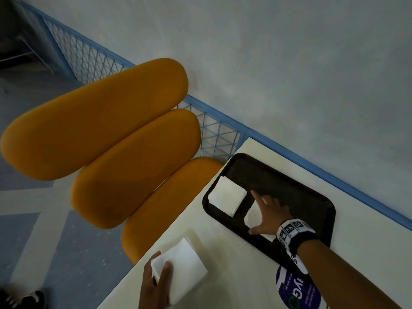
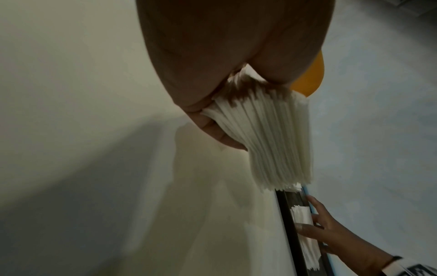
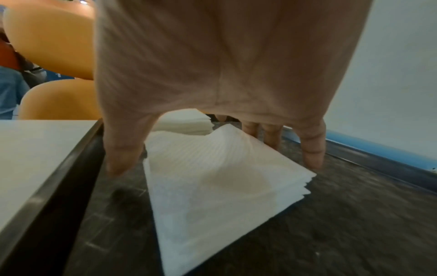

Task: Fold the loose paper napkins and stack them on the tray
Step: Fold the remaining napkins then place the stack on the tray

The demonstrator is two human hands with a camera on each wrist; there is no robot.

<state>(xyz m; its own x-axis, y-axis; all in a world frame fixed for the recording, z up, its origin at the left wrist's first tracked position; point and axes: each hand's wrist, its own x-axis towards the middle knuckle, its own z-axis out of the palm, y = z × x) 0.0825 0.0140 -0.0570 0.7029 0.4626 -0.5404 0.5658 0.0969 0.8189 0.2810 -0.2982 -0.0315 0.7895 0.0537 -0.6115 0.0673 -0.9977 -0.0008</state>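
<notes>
A black tray (image 1: pixel 289 188) lies on the cream table (image 1: pixel 234 264). One stack of folded white napkins (image 1: pixel 227 196) sits at the tray's left end. A second folded stack (image 3: pixel 212 186) lies beside it under my right hand (image 1: pixel 265 212). That hand hovers with fingers spread; the thumb (image 3: pixel 118 158) and little finger (image 3: pixel 312 153) reach down to the tray on either side of the stack. My left hand (image 1: pixel 157 283) grips a thick bundle of loose napkins (image 1: pixel 182 264) near the table's front edge, with the thumb (image 2: pixel 212 128) pinching its sheets (image 2: pixel 272 145).
Orange padded chair cushions (image 1: pixel 116 130) stand left of the table. A blue mesh railing (image 1: pixel 214 134) runs behind the table along a grey wall. A blue-and-white printed packet (image 1: pixel 296 291) lies near my right forearm. A shoe (image 1: pixel 26 299) shows on the floor.
</notes>
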